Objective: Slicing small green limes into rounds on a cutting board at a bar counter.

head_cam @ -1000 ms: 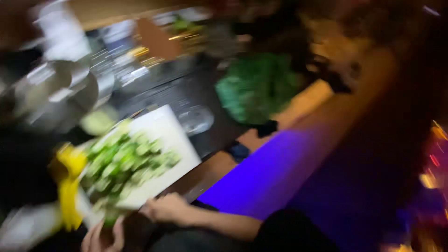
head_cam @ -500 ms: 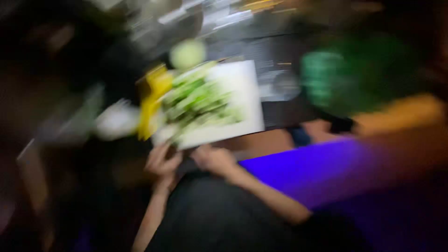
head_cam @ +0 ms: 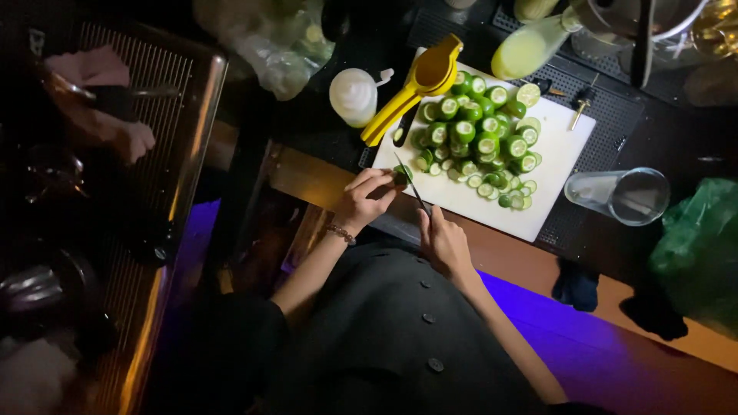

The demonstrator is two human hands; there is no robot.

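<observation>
A white cutting board carries a pile of halved limes and small cut ends. My left hand pinches a lime at the board's near-left corner. My right hand grips a knife whose blade points at that lime. A yellow hand squeezer lies across the board's far-left corner.
A clear plastic cup lies on its side right of the board. A white squeeze bottle, a jug of pale juice and a green bag surround it. A metal rack stands left.
The view has swung and steadied from blur. My two hands have come up to the board's near corner, with the knife and a lime in them.
</observation>
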